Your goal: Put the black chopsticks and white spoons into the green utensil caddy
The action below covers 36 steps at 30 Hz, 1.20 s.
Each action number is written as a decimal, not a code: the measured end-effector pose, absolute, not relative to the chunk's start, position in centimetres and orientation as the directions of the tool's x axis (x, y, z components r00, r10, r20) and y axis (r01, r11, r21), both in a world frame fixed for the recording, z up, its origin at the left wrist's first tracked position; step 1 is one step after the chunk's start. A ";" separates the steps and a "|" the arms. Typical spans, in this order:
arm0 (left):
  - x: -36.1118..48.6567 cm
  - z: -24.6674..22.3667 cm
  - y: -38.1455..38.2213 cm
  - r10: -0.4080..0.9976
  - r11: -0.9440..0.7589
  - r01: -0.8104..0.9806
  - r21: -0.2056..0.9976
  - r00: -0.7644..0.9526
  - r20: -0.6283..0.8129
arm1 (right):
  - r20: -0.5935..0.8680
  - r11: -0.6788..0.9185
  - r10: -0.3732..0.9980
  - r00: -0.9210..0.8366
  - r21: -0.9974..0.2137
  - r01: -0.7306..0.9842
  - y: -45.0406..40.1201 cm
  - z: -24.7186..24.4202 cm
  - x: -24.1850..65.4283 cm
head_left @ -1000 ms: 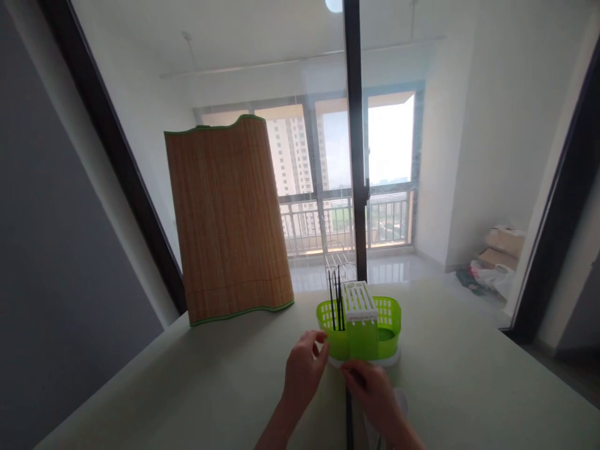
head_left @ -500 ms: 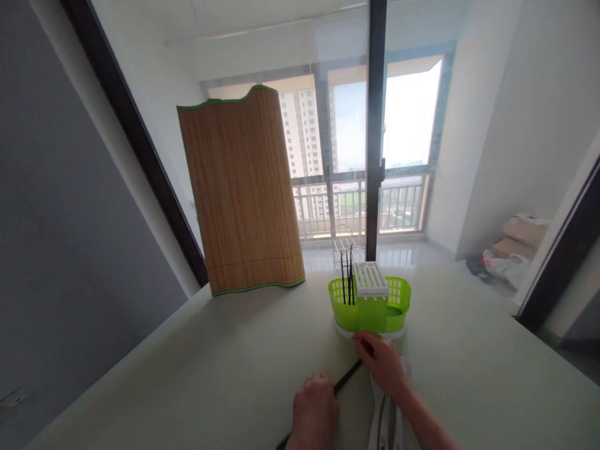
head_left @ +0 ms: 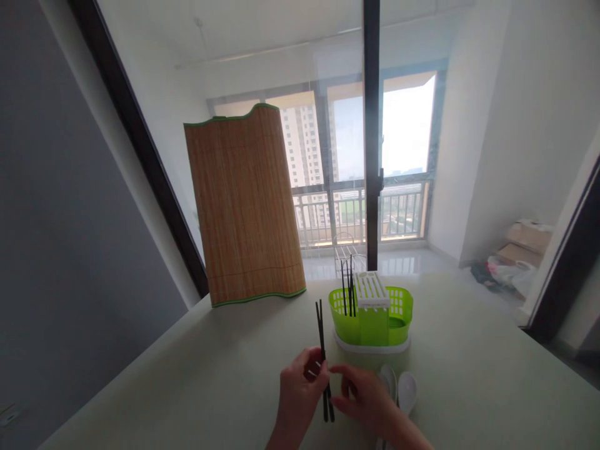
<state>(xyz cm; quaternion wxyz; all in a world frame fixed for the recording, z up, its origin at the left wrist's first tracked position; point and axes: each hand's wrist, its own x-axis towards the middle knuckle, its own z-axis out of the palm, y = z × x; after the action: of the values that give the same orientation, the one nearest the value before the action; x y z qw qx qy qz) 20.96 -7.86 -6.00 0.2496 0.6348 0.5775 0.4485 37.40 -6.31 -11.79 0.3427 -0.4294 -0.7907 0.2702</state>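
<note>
Two black chopsticks [head_left: 320, 325] stand nearly upright above the table, their tops slightly apart. My left hand [head_left: 304, 381] is closed round their middle, with the lower ends showing below it. Just to the right, my right hand [head_left: 363, 394] has its thumb and forefinger apart and turned toward the chopsticks; whether they touch is unclear. White spoons [head_left: 407, 392] lie under and beside my right forearm, partly covered. Behind both hands stands a bright green cutlery basket [head_left: 374, 326] with a white slotted top [head_left: 371, 289] and several black chopsticks [head_left: 347, 294] in its left compartment.
A bamboo mat [head_left: 246, 206] with green edging stands upright at the table's back left. The pale table [head_left: 187, 375] reaches to a glass door with a dark frame [head_left: 372, 125]. Boxes and bags [head_left: 520, 250] sit on the floor beyond, at right.
The chopsticks, low and slanted before, are now raised nearly upright in my left hand. My right hand has come back from the basket's front toward me, uncovering the spoon heads.
</note>
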 end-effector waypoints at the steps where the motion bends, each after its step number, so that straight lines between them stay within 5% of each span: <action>1: 21.5 -6.1 -7.9 0.953 -0.226 0.472 0.852 -0.075 0.294 | 0.313 0.486 0.861 -0.401 -0.738 0.467 -6.3 -12.0 37.1; 7: 22.6 -7.2 -8.1 0.948 -0.296 0.390 0.872 0.007 0.319 | 0.420 0.574 0.818 -0.393 -0.645 0.505 -5.8 -13.3 36.8; 16: 21.0 -5.4 -7.3 0.937 -0.345 0.328 0.879 0.168 0.305 | 0.386 0.576 0.817 -0.429 -0.570 0.586 -6.0 -13.6 37.0; 26: 21.2 4.9 0.2 0.798 -0.542 0.228 0.809 -0.162 0.580 | 0.462 0.534 0.833 -0.303 -0.531 0.659 -5.0 -11.5 39.4; 36: 26.2 0.8 8.1 0.950 -0.308 0.516 0.800 0.206 0.233 | 0.498 0.545 0.812 -0.305 -0.457 0.703 -4.4 -11.7 39.7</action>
<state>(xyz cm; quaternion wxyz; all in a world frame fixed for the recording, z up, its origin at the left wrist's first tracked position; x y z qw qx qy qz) 26.19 8.14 0.83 0.2934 0.7189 0.5099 0.3704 39.72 -4.43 -11.69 0.3546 -0.4707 -0.8042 0.0767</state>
